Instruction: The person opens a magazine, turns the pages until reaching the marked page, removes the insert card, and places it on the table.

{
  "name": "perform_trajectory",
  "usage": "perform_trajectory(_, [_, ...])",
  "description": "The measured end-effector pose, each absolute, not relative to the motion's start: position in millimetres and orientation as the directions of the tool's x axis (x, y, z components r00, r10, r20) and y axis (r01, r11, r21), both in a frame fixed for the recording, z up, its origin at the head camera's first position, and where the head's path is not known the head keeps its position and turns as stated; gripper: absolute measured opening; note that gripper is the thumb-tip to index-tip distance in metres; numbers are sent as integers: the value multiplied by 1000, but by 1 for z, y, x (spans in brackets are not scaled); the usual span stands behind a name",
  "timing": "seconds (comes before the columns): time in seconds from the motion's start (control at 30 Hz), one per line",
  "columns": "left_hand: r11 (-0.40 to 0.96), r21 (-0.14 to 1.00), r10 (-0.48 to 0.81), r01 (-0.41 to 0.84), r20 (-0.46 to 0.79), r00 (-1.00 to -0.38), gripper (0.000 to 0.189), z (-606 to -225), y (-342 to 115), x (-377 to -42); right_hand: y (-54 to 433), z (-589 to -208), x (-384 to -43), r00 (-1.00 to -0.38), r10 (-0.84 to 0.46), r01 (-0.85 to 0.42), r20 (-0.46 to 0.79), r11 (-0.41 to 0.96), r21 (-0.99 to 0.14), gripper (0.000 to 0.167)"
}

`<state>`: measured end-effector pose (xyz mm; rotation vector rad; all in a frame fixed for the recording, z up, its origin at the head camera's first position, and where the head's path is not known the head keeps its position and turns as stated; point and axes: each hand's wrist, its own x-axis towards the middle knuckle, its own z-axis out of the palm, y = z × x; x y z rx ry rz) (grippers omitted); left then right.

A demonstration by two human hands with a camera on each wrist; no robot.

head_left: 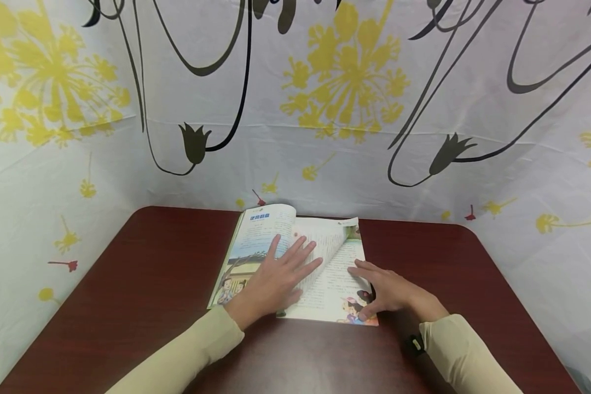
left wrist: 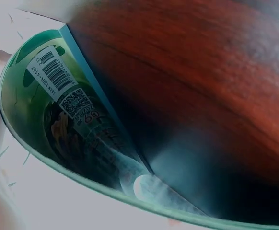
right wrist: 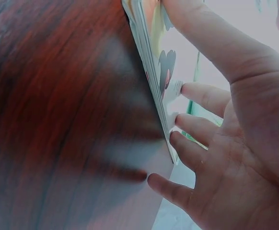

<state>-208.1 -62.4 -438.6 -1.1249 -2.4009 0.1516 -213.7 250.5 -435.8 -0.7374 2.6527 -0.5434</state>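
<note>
An open illustrated book [head_left: 258, 232] lies on the dark red table. My left hand [head_left: 273, 279] rests across its middle with fingers spread, over the fold and a page [head_left: 317, 232] that curls up toward the upper right. At the right edge, fingertips of my right hand [head_left: 394, 290] touch the printed right page [head_left: 320, 301], the thumb near its lower corner picture. In the right wrist view, slightly bent fingers and the thumb lie along the stacked page edges [right wrist: 146, 72]. The left wrist view shows the bowed green cover [left wrist: 27, 108] with a barcode [left wrist: 55, 72].
The reddish-brown table [head_left: 143, 273] has rounded far corners. Behind it and at both sides hangs a white cloth [head_left: 256, 158] with yellow and grey flower prints. A dark band [head_left: 416, 343] sits at my right wrist, by the cuff.
</note>
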Motion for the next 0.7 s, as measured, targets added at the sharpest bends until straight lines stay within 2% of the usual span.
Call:
perform_trajectory(0.17, [637,-346,767,689,375,-521,62,-441,-62,-209,252,-436,-214,-809,-551,-429,-203,790,-437,107])
perform_trajectory(0.33, [633,-343,769,694,384,-512,55,-441,-63,-209,252,-434,-214,-810,-551,-436,-200,795,-423,106])
perform_trajectory(0.7, [621,-338,783,707,219,-583,47,-438,-61,-206,254,-432,-214,-797,-557,-425,-234,792,-438,109])
